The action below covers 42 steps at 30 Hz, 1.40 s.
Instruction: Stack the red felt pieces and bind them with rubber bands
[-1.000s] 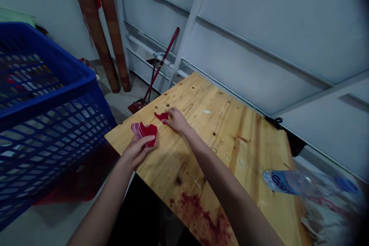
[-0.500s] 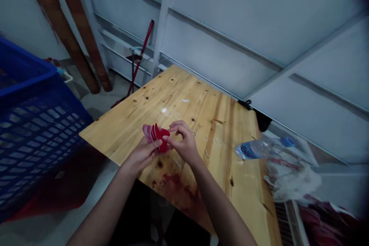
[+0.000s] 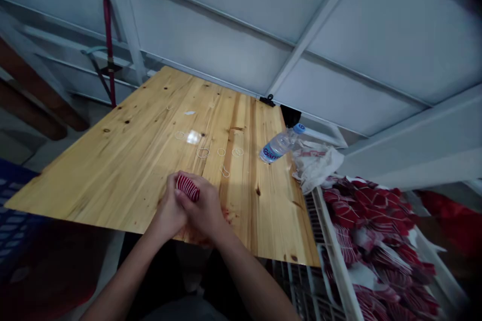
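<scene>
Both my hands are closed together around a small bundle of red cloth with white stripes (image 3: pixel 188 187), above the near part of the wooden table (image 3: pixel 150 160). My left hand (image 3: pixel 168 210) wraps it from the left. From the right, my right hand (image 3: pixel 206 206) presses over it, with the thumb across its lower edge. Only the striped top of the bundle shows; the rest is hidden in my palms. Past my hands, several pale rubber bands (image 3: pixel 203 152) lie loose on the tabletop.
A water bottle (image 3: pixel 276 146) lies near the table's right edge, by a crumpled plastic bag (image 3: pixel 316 163). To the right stands a crate (image 3: pixel 337 261) of red striped cloth pieces (image 3: pixel 376 230). A black clip (image 3: pixel 267 100) sits at the far edge; a blue basket (image 3: pixel 15 210) is left.
My view has swung to the right, bringing the crate of cloth pieces into sight. My hands have gone from fingering the spread red cloth to squeezing it compactly between both palms.
</scene>
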{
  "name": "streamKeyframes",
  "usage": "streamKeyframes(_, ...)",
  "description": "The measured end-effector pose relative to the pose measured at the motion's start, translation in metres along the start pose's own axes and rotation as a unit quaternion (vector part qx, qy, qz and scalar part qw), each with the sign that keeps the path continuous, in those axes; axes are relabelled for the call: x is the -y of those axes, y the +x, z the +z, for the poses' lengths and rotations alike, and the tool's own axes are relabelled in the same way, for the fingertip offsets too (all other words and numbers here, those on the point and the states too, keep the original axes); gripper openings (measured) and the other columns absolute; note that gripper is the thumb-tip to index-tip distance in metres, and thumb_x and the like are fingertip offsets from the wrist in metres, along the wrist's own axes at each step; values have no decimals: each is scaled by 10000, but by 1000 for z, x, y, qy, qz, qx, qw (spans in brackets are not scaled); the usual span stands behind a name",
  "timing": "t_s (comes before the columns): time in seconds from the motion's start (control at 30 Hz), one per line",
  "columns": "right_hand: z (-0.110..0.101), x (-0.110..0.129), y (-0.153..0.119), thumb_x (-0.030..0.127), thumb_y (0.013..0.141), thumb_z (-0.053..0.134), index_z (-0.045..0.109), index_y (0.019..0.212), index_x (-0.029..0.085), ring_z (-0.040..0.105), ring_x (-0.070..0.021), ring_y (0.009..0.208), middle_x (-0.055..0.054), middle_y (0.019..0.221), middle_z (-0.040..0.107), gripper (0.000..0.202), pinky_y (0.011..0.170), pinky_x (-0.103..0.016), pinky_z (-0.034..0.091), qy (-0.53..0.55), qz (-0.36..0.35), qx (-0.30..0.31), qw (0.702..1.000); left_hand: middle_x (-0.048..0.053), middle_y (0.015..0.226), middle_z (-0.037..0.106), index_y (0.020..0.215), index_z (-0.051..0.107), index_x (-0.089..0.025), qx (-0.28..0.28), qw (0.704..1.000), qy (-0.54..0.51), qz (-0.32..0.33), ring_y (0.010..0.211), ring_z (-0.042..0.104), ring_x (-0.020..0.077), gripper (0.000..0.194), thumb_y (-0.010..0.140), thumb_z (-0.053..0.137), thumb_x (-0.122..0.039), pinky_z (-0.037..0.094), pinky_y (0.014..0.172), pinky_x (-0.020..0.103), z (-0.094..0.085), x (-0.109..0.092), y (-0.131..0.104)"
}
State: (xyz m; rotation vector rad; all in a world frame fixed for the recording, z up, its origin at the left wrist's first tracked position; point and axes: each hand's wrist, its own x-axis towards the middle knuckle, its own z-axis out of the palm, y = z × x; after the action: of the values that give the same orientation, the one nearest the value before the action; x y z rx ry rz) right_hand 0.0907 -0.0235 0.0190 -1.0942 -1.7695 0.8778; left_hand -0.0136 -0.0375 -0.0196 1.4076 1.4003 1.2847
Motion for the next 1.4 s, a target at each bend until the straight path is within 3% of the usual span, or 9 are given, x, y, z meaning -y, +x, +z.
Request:
streamKeyframes(0.13, 17, 5, 7, 326, 884, 582, 695, 1074, 185, 674, -210, 1017, -74, 1090, 729, 262, 938, -333, 513, 10, 40, -104, 994, 149, 1193, 593, 1168, 514, -170, -79, 983, 144, 79, 1122, 582, 293, 411, 767, 588, -219, 473, 959, 447, -11, -12, -3)
streamKeyframes(0.23, 18, 0, 14, 360, 900, 568, 680, 1091, 198, 676, -203, 949, -61, 1026, 730, 275, 887, -323, 524, 20, 76, -79, 994, 87, 1020, 681, 1131, 578, -184, -43, 983, 168, 68, 937, 654, 263, 415, 720, 641, -205, 507, 852, 346, -19, -12, -2)
streamKeyframes(0.37, -24, -44, 26, 416, 966, 461, 655, 1161, 237, 608, -190, 1126, -60, 1192, 672, 329, 998, -342, 466, 25, 18, 43, 999, 0, 751, 689, 960, 655, -201, -25, 994, 110, -11, 660, 615, 178, 282, 695, 742, -247, 471, 651, 241, -27, -6, 8)
streamKeyframes(0.43, -55, -73, 32, 391, 912, 566, 695, 1044, 198, 562, -232, 1171, -104, 1181, 656, 266, 1062, -411, 397, -101, 36, -26, 994, -6, 717, 691, 875, 671, -184, -32, 997, 31, -62, 635, 601, 163, 248, 682, 780, -294, 459, 617, 227, -29, -3, 15)
streamKeyframes(0.57, -89, -107, 40, 171, 781, 686, 699, 800, 149, 597, -238, 997, -115, 961, 676, 32, 949, -411, 446, -236, 87, -11, 968, 25, 803, 743, 859, 712, -153, -8, 978, -142, -153, 732, 658, 178, 332, 602, 850, -312, 503, 693, 242, -27, 0, 24)
streamKeyframes(0.8, -71, -56, 29, 196, 780, 679, 688, 743, 178, 612, -130, 649, -4, 707, 686, 42, 649, -249, 485, -101, 65, 55, 991, 107, 1116, 740, 1019, 749, -145, 107, 918, -329, -193, 1058, 669, 251, 449, 591, 852, -231, 491, 942, 312, -15, -11, 25)
streamKeyframes(0.93, -70, -30, 16, 266, 754, 702, 689, 723, 187, 627, -125, 605, -12, 702, 699, 86, 586, -239, 489, 62, 100, 54, 992, 99, 961, 774, 926, 757, -134, 125, 876, -413, -216, 947, 711, 243, 359, 575, 824, -164, 529, 911, 317, -6, -17, 23)
streamKeyframes(1.17, -69, -51, 0, 338, 746, 709, 710, 813, 184, 668, -148, 669, -33, 743, 714, 169, 627, -264, 531, 57, 158, -11, 986, 106, 928, 772, 930, 695, -107, 68, 802, -509, -304, 936, 727, 214, 232, 701, 671, -139, 545, 959, 312, -4, -9, 26)
streamKeyframes(1.4, -46, -60, -4, 459, 625, 815, 724, 799, 196, 667, -133, 687, -4, 765, 730, 328, 684, -269, 545, 235, 180, 107, 949, 106, 916, 760, 1146, 623, -122, 38, 793, -509, -332, 935, 724, 218, 395, 754, 584, -143, 567, 913, 321, -6, -12, 32)
